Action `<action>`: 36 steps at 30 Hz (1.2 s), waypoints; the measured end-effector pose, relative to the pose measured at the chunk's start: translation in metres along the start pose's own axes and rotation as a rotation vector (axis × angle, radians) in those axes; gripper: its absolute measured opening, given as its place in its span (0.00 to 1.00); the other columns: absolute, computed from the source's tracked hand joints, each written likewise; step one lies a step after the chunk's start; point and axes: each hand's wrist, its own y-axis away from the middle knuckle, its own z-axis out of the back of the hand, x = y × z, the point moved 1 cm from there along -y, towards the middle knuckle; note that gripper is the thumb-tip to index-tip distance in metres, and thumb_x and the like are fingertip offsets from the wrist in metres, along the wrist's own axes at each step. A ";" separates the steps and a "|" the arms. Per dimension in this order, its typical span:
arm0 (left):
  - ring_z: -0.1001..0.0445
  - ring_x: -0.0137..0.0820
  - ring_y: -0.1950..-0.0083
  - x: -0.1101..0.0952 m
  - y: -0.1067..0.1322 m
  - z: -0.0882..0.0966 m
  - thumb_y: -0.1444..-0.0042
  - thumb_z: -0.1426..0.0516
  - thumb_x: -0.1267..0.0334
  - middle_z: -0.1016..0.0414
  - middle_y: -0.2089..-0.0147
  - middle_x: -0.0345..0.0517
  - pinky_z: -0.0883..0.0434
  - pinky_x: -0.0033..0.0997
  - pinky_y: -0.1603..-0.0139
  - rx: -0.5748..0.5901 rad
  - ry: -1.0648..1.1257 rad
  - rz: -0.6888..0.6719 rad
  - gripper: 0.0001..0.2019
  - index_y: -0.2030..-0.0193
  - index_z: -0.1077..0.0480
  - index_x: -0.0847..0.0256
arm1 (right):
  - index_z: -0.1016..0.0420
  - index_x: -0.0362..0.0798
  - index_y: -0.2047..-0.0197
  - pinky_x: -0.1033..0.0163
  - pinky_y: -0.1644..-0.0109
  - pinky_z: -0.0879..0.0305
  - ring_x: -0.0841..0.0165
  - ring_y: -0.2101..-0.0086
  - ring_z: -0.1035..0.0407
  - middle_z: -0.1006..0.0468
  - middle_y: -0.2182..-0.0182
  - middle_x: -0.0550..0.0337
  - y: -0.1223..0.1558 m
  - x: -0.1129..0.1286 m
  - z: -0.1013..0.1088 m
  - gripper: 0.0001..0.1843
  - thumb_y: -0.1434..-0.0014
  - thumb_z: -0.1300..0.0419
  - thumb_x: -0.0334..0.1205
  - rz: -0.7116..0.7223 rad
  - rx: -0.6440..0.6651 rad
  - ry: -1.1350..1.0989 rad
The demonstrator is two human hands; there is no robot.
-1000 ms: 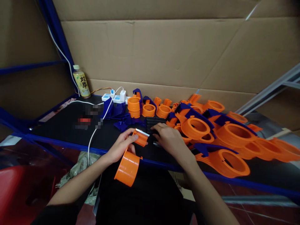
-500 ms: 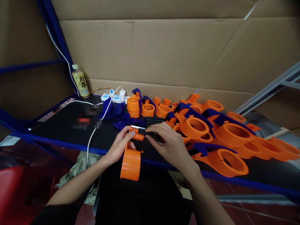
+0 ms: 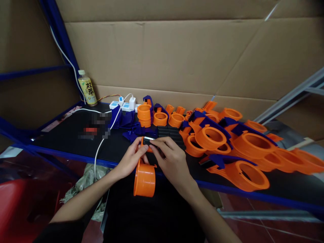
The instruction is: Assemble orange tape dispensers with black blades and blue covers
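1. Over at the workbench, the left hand (image 3: 133,157) has its thumb and fingers clamped on the narrow end of an orange plastic tape-dispenser body with a broad ring (image 3: 145,180); that ring hangs below the hands, just in front of the bench edge.
2. The right hand (image 3: 172,157) has travelled: a second ago it was over the ridged black plastic strips (image 3: 170,133) lying on the black tabletop with blue edging (image 3: 60,138), and now it has come in to meet the left.
3. It brought along a narrow black plastic piece (image 3: 146,142), now sitting at the dispenser's tip, right under the white-looking toothed blade (image 3: 149,138). Thumb and forefinger look closed on its end, though the fingertips hide part of the contact.
4. To me that means the work has gone from fetching to fitting. Whether the piece is fully seated, I can't tell from here.
5. The heap of orange and dark-blue plastic dispensers (image 3: 211,136) on the right hasn't noticeably shifted.
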 end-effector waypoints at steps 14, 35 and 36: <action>0.18 0.40 0.74 -0.011 0.002 0.004 0.39 0.42 0.53 0.17 0.63 0.53 0.25 0.33 0.75 -0.043 0.353 0.094 0.19 0.47 0.40 0.60 | 0.25 0.52 0.45 0.53 0.44 0.29 0.62 0.47 0.28 0.21 0.49 0.55 -0.008 -0.019 0.014 0.17 0.30 0.50 0.32 -0.042 0.063 0.008; 0.18 0.42 0.74 -0.011 0.000 0.008 0.40 0.41 0.51 0.18 0.68 0.52 0.25 0.33 0.76 -0.096 0.402 0.142 0.20 0.50 0.34 0.65 | 0.23 0.49 0.57 0.61 0.60 0.32 0.60 0.52 0.31 0.21 0.57 0.51 -0.044 -0.041 -0.023 0.05 0.37 0.38 0.34 -0.028 0.547 0.434; 0.18 0.42 0.74 -0.011 0.000 0.008 0.40 0.41 0.50 0.18 0.68 0.52 0.25 0.32 0.77 -0.099 0.402 0.138 0.20 0.50 0.34 0.65 | 0.23 0.50 0.57 0.62 0.60 0.32 0.60 0.52 0.31 0.21 0.57 0.52 -0.042 -0.039 -0.022 0.05 0.37 0.38 0.35 -0.027 0.552 0.421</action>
